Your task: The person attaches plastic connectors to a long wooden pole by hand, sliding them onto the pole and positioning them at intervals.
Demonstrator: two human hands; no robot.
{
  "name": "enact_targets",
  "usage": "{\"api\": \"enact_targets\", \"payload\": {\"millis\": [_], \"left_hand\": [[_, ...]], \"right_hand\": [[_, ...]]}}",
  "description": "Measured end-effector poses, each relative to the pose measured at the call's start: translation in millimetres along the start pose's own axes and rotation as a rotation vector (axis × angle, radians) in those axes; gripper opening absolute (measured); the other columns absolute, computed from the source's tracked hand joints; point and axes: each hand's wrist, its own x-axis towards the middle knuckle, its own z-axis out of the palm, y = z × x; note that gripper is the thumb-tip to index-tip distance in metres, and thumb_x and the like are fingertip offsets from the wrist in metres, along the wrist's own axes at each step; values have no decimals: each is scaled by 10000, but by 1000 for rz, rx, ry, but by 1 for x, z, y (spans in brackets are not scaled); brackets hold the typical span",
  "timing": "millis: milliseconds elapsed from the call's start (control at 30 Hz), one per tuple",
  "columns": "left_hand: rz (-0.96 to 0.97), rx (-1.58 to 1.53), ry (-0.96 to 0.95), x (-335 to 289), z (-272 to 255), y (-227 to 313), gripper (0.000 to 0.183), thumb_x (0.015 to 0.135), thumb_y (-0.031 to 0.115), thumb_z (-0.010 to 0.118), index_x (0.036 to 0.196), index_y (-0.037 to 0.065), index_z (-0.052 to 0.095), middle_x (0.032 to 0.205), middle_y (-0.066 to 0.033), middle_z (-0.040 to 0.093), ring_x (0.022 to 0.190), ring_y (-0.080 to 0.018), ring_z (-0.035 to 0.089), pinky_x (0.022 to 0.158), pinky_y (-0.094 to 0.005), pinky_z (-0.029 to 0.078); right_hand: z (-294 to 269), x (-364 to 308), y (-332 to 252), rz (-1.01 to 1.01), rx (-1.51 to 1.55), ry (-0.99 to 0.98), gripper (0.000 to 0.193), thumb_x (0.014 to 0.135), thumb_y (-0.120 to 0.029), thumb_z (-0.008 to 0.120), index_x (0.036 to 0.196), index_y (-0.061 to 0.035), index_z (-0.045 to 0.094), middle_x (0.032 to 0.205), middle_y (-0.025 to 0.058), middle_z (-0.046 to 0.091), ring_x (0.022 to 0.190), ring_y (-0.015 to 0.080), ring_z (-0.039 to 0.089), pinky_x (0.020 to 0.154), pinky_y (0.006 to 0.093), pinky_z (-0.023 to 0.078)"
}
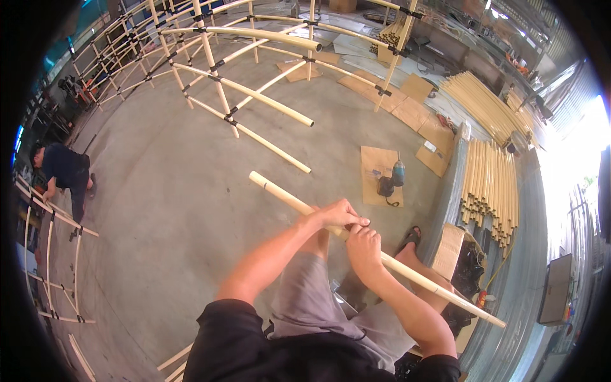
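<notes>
A long cream pipe (420, 280) with dark marks on it lies slantwise across my lap, its far-left end past my knee. My left hand (340, 214) is closed above the pipe's middle, thumb and fingertips pinched together. Right beside it, my right hand (365, 247) is closed over the pipe, its fingers curled and almost touching the left fingertips. Something small and dark shows between the two hands, too hidden to name.
A frame of cream pipes with black joints (219, 79) stands ahead. A cordless drill (388, 184) rests on cardboard (369, 159). Black fittings (471, 261) fill an open box at my right, near stacked pipes (490, 184). Another person (63, 169) bends over a frame at far left.
</notes>
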Motion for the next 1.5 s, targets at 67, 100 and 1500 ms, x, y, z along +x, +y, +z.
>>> {"api": "enact_targets", "payload": {"millis": [67,100,1500], "left_hand": [[-13,-1,-12,2,2,3,386,861,399,787,916,18,802,831,-94,765,766,-151,704,733,-316,557],[-23,2,-15,2,1,5,389,859,404,788,913,19,803,831,-96,764,771,-153,704,740,-318,556],[-102,-187,-62,1,-3,3,300,905,245,773,958,-50,770,841,-87,743,758,-139,694,696,-279,554]], "right_hand": [[6,1,0,49,13,-50,186,865,-197,623,977,-53,585,766,53,630,669,188,643,493,336,455],[8,1,0,51,13,-36,185,869,-198,616,976,-50,589,756,53,631,656,191,645,479,340,451],[-19,-5,4,59,64,-59,163,830,-190,644,923,-69,587,755,27,622,650,154,623,527,310,477]]}}
